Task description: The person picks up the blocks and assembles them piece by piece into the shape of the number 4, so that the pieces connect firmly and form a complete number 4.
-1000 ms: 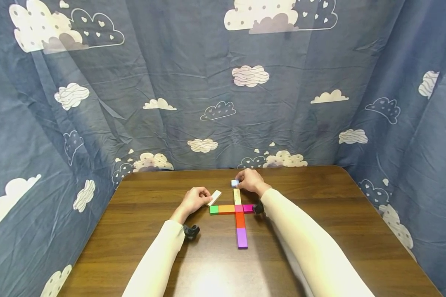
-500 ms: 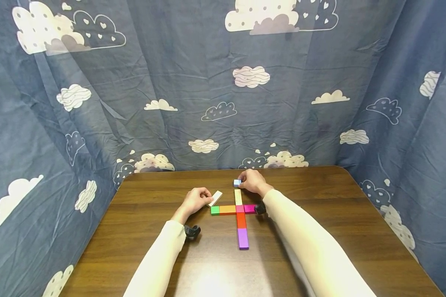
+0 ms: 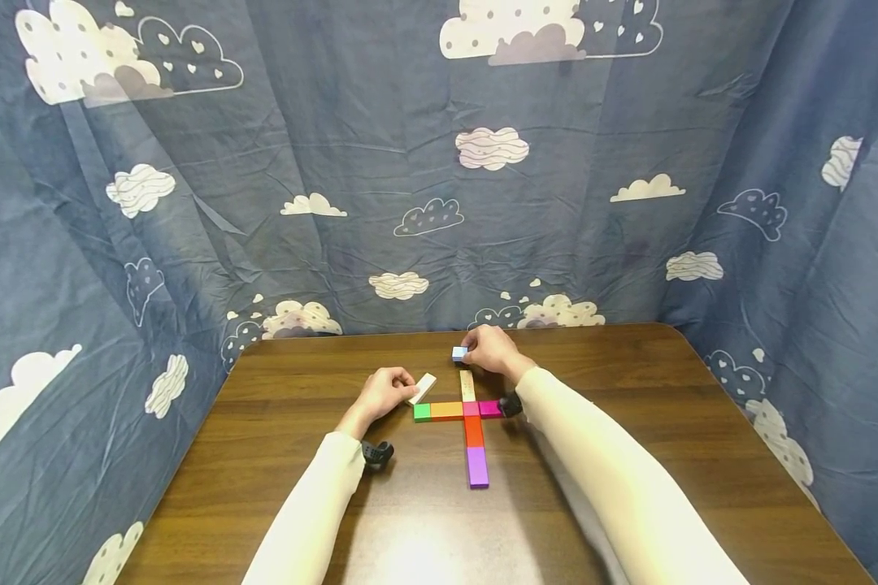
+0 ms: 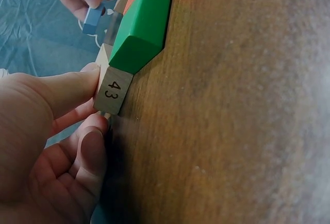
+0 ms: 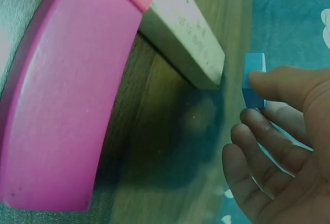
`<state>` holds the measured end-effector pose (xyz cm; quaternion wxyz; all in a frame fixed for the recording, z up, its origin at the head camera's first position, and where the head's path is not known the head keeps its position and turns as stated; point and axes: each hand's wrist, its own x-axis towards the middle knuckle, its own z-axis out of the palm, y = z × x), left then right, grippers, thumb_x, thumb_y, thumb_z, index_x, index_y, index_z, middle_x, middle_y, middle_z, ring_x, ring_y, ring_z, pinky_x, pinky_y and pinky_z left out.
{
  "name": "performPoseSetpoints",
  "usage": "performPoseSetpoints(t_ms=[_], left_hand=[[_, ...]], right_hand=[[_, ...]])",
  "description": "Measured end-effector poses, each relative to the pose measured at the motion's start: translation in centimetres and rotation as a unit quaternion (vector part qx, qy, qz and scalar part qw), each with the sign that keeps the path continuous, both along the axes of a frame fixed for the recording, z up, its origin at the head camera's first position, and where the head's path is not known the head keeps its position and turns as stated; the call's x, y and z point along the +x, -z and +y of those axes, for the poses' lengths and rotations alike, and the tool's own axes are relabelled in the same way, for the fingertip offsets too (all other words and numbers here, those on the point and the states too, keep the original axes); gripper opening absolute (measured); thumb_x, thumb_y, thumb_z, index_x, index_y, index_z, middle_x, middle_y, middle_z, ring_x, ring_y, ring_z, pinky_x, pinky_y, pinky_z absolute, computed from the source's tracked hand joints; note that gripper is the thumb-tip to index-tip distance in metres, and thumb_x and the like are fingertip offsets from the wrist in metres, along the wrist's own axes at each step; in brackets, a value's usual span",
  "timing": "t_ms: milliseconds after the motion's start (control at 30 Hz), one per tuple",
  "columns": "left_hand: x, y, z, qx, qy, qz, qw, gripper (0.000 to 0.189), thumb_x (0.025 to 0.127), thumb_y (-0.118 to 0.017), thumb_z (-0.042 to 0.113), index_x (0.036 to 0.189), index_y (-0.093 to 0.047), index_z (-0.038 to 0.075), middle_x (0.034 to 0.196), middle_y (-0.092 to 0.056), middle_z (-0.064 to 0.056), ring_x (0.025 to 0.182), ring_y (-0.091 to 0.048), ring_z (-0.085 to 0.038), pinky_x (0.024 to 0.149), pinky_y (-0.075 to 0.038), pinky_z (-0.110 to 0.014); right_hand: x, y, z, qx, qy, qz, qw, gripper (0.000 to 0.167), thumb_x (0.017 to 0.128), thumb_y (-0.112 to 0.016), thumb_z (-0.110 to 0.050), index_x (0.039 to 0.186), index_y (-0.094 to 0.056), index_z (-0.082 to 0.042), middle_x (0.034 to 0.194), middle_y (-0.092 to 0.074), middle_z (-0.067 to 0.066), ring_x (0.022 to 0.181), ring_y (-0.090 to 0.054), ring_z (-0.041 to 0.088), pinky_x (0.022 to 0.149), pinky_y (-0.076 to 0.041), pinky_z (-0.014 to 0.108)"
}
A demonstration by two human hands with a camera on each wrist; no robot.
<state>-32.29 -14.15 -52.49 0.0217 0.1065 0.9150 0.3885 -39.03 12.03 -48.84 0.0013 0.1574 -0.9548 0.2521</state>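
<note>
My right hand (image 3: 492, 349) pinches a small light-blue block (image 3: 458, 354) between thumb and fingers, beyond the far end of a cross of coloured blocks. In the right wrist view the blue block (image 5: 254, 80) is apart from the pale wooden block (image 5: 188, 38) at the cross's far arm. My left hand (image 3: 384, 392) holds a whitish oblong block (image 3: 424, 386), slanted beside the green block (image 3: 422, 413) at the cross's left end. The left wrist view shows the number 43 on the end of this wooden block (image 4: 113, 90), beside the green block (image 4: 142, 31).
The cross has an orange block (image 3: 446, 411), a pink centre block (image 3: 471, 409), a magenta block (image 3: 490, 409), a red block (image 3: 474, 431) and a purple block (image 3: 477, 468). The brown wooden table (image 3: 263, 471) ends at a cloud-patterned curtain (image 3: 380, 162).
My right hand has moved slightly away and to the left with the blue block, widening its gap from the cross. The left hand and the laid blocks have stayed put.
</note>
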Motion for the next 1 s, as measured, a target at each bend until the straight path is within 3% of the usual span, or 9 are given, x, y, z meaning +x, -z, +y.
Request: performPoseSetpoints(t_ms=[233, 633, 1000], left_hand=[[0.1, 0.0, -0.1, 0.005, 0.001, 0.002, 1.0000, 0.010, 0.089, -0.077, 0.023, 0.090, -0.074, 0.014, 0.074, -0.062, 0.003, 0.070, -0.054, -0.014, 0.067, -0.042, -0.030], [0.3, 0.1, -0.1, 0.011, 0.003, 0.002, 0.9999, 0.010, 0.090, -0.077, 0.023, 0.090, -0.073, 0.014, 0.073, -0.061, 0.003, 0.068, -0.053, -0.014, 0.065, -0.042, -0.030], [0.2, 0.0, 0.0, 0.012, 0.007, 0.007, 0.9999, 0.012, 0.090, -0.076, 0.023, 0.092, -0.074, 0.012, 0.072, -0.060, 0.004, 0.068, -0.052, -0.013, 0.064, -0.041, -0.030]], right_hand=[[0.7, -0.6, -0.6, -0.010, -0.007, 0.002, 0.9999, 0.021, 0.077, -0.081, -0.019, 0.097, -0.078, -0.012, 0.085, -0.073, -0.005, 0.077, -0.062, 0.015, 0.073, -0.050, 0.035], [1.8, -0.5, -2.0, -0.006, -0.019, 0.001, 0.9998, 0.019, 0.076, -0.085, -0.021, 0.093, -0.078, -0.015, 0.080, -0.071, -0.007, 0.079, -0.062, 0.015, 0.074, -0.050, 0.035], [2.5, -0.2, -3.1, -0.005, -0.003, -0.009, 0.9999, 0.020, 0.077, -0.087, -0.022, 0.094, -0.079, -0.016, 0.087, -0.073, -0.006, 0.081, -0.061, 0.015, 0.074, -0.051, 0.036]])
